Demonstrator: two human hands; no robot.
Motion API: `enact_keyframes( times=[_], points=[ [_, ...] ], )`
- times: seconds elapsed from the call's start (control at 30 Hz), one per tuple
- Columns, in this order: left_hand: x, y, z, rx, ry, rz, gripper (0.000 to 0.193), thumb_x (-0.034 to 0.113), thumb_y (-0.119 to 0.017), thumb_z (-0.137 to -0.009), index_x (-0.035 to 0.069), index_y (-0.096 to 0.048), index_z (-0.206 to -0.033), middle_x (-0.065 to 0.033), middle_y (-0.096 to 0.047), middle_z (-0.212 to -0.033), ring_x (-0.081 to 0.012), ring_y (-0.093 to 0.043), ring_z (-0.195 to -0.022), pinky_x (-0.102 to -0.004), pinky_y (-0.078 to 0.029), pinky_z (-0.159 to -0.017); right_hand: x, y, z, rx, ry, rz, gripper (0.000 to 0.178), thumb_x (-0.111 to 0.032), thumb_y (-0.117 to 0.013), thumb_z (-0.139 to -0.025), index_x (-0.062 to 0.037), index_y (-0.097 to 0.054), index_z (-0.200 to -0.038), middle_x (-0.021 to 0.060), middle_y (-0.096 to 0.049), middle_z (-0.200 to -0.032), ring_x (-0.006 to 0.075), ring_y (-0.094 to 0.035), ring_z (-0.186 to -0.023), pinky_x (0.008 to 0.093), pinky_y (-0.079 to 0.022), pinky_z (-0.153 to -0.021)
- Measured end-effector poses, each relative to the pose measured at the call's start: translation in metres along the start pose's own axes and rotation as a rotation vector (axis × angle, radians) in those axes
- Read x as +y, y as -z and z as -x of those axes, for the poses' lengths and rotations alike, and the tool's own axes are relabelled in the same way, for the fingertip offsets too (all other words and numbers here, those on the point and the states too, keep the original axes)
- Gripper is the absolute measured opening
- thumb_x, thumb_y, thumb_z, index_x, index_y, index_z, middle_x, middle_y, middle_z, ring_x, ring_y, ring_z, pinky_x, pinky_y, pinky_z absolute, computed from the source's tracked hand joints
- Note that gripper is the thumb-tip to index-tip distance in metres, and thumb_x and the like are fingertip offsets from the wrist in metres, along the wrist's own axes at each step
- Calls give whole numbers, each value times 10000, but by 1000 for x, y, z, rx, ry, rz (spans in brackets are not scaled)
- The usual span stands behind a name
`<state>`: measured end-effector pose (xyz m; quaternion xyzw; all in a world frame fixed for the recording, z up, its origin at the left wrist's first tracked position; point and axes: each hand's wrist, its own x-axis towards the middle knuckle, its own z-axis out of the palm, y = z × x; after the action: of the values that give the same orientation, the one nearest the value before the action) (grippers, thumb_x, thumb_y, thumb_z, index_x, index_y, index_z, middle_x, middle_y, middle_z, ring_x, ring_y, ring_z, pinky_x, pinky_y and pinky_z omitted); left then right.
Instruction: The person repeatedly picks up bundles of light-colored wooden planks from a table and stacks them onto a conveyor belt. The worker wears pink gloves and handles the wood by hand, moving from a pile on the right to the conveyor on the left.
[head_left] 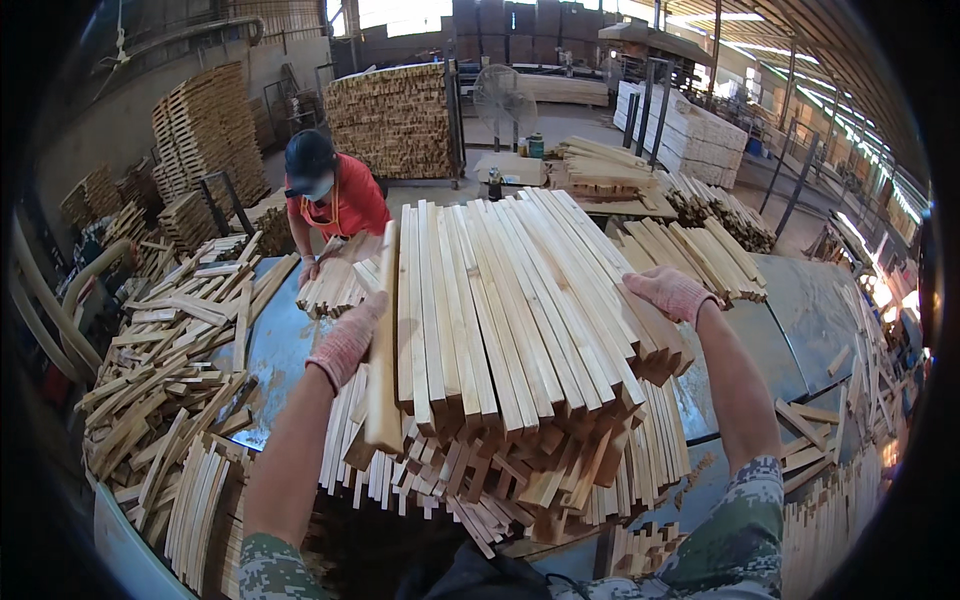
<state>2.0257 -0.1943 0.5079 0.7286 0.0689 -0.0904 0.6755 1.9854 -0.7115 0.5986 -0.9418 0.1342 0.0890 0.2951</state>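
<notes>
From where I stand, the risk is a slide: the stack of pale wooden strips (510,310) sits on an untidy layer of strip ends (480,470) poking out at odd angles below its near end, and its top strips show gaps. An uneven push from either side could, I think, send the outer ones skidding off. The thick batten (384,350) along the stack's left flank looks likeliest to topple, since its near end stands apart from the neighbouring strips.

The left hand (348,338), in a pinkish knit glove, lies against that batten; its fingers are mostly hidden, so I can't tell whether it grips or merely presses. The right hand (670,292), gloved alike, is half curled, its fingertips touching the stack's right edge; how firmly it grasps, if at all, I can't say.
</notes>
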Motion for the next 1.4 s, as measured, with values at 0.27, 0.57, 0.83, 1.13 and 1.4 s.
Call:
enact_keyframes(
  times=[0.27,0.57,0.83,1.13,1.4],
  points=[
    [0,-36,5,19,-136,-43,721,479,-566,-1102,-20,-445,-1608,-153,-507,-1626,-224,-527,-1449,-346,-384,-1220,24,-6,-31,43,229,-222,589,-530,-674,-1028,-12,-698,-1307,120,-753,-1039,204,-684,-936,379,-532,-856],
    [-28,-29,-21,-80,-76,240,674,521,-744,-991,77,-589,-1474,-106,-727,-1253,-223,-738,-1053,-391,-625,-903,21,-11,-35,47,214,-39,787,-673,-586,-1020,39,-723,-1326,287,-726,-1317,360,-702,-1242,401,-502,-1067],
    [-28,-31,-21,-195,-99,365,807,219,-790,-935,68,-363,-1603,-155,-683,-1244,-285,-749,-1038,-462,-679,-837,-6,-17,-34,100,102,92,1030,-853,-619,-845,120,-749,-1156,344,-735,-1198,452,-709,-1169,482,-524,-992],
    [-34,-31,-13,-303,-171,566,895,67,-810,-868,115,-371,-1646,-135,-676,-1262,-248,-724,-1007,-412,-633,-892,-18,-9,-1,127,89,130,916,-754,-714,-819,143,-749,-1002,327,-758,-1028,406,-754,-985,466,-550,-884],
    [-33,-7,44,-281,-200,573,1032,99,-853,-878,137,-243,-1710,-146,-673,-1307,-246,-733,-1025,-409,-634,-907,-36,-20,50,287,329,287,555,-562,-710,-911,-13,-754,-848,239,-672,-778,408,-686,-811,503,-521,-753]
  ],
)
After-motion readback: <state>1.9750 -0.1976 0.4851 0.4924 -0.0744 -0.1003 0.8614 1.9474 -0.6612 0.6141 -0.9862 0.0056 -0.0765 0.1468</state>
